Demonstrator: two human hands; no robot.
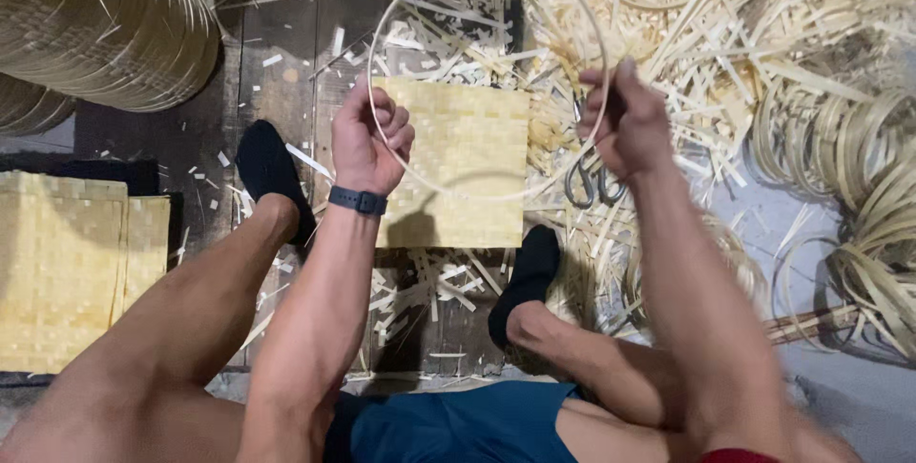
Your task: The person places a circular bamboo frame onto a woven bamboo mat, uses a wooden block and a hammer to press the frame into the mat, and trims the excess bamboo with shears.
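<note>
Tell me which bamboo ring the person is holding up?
It is the thin single hoop gripped by the left hand and right hand, above the square woven mat. The other rings lie piled on the floor at right.

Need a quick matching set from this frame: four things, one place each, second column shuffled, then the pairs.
Things:
1. bamboo hoop
2. woven square mat
3. scissors
4. stack of mats

Places:
A. far left on the floor
B. floor beneath the right hand
C. held by the left hand and the right hand
D. floor between the two feet

Pairs: 1-C, 2-D, 3-B, 4-A
</note>
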